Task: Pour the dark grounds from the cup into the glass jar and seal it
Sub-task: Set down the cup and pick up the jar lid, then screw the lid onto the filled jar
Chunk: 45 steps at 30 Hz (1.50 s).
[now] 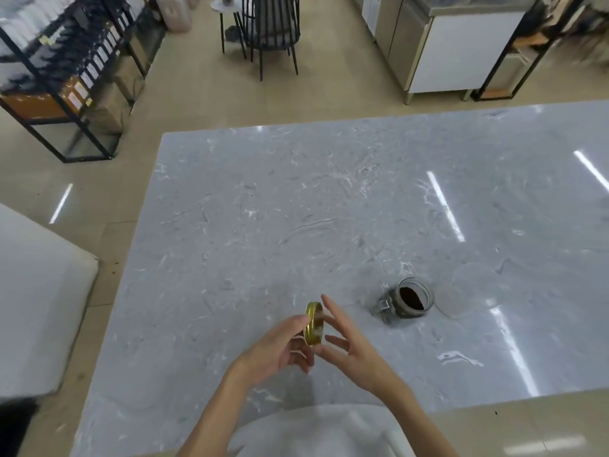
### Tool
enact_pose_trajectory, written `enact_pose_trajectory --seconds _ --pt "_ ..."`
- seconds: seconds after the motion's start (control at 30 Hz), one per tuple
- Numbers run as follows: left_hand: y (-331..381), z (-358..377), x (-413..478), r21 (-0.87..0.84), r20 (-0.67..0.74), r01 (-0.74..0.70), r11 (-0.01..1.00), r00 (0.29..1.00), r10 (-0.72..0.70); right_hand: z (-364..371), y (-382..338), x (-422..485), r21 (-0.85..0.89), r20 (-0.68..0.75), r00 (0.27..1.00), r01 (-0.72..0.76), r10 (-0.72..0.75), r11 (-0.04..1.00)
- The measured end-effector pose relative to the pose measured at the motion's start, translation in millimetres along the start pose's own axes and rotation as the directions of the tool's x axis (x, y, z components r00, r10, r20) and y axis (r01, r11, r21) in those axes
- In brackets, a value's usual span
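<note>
Two bare forearms rise from the bottom edge, each ending in a bare hand: the left hand [280, 347] and the right hand [349, 351]. No sleeve, watch, ring or glove shows anywhere from the fingers [333, 311] back along either arm. The nails look short and unpainted, though blur softens them. Behind the wrists, well back from the fingers, a white garment [316, 430] with soft folds covers the person's front between the two forearms.
</note>
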State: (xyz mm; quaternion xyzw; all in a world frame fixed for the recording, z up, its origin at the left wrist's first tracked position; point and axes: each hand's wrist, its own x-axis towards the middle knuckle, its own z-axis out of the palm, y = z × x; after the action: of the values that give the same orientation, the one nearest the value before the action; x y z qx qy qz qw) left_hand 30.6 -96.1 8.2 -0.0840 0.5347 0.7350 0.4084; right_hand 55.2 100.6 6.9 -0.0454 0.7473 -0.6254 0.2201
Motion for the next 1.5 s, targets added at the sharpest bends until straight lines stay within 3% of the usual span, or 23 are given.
enact_pose_trajectory --seconds 0.17,0.27,0.33,0.43,0.53,0.63,0.73,0.8,0.9,1.0,1.23,1.5 --pt "7 39 -7 0.115 0.061 -0.062 0.991 0.997 0.055 -15 -14 -23 -0.102 0.018 0.996 0.091 -0.09 0.991" --pt "3 62 0 0.099 0.096 -0.099 0.99 0.991 0.089 -29 -21 -30 -0.202 -0.065 0.983 0.157 -0.173 0.967" --pt "-4 75 11 0.013 0.043 -0.152 0.988 0.988 0.151 -46 -28 -33 -0.139 -0.087 0.973 0.198 -0.212 0.97" --pt "-9 96 30 -0.083 -0.146 -0.297 0.951 0.948 0.283 -86 -36 -30 0.079 -0.169 0.948 0.284 -0.268 0.955" --pt "-16 113 49 0.176 -0.372 -0.319 0.931 0.854 0.363 -127 -36 -31 0.234 -0.382 0.894 0.339 -0.234 0.911" --pt "-21 122 69 0.433 -0.299 -0.245 0.868 0.869 0.395 -160 -25 -32 0.164 -0.461 0.869 0.282 -0.179 0.945" --pt "-23 128 87 0.611 -0.225 -0.146 0.778 0.91 0.348 -179 -7 -35 -0.174 -0.391 0.903 0.116 -0.176 0.978" --pt "-18 133 103 0.706 -0.201 -0.105 0.7 0.918 0.341 -186 0 -36 -0.412 -0.296 0.931 0.079 -0.215 0.908" --pt "-10 138 127 0.787 -0.206 -0.041 0.615 0.923 0.325 -188 -1 -31 -0.59 -0.154 0.965 0.083 -0.213 0.803" --pt "-9 133 148 0.768 -0.114 -0.137 0.625 0.932 0.345 -187 -8 -18 -0.772 -0.039 0.976 0.106 -0.213 0.627" --pt "-10 123 158 0.687 -0.011 -0.292 0.665 0.911 0.412 -194 -26 11 -0.87 0.152 0.978 0.201 -0.145 0.451" --pt "-15 121 162 0.678 -0.056 -0.247 0.693 0.922 0.383 -198 -32 27 -0.907 0.295 0.952 0.305 -0.076 0.291"
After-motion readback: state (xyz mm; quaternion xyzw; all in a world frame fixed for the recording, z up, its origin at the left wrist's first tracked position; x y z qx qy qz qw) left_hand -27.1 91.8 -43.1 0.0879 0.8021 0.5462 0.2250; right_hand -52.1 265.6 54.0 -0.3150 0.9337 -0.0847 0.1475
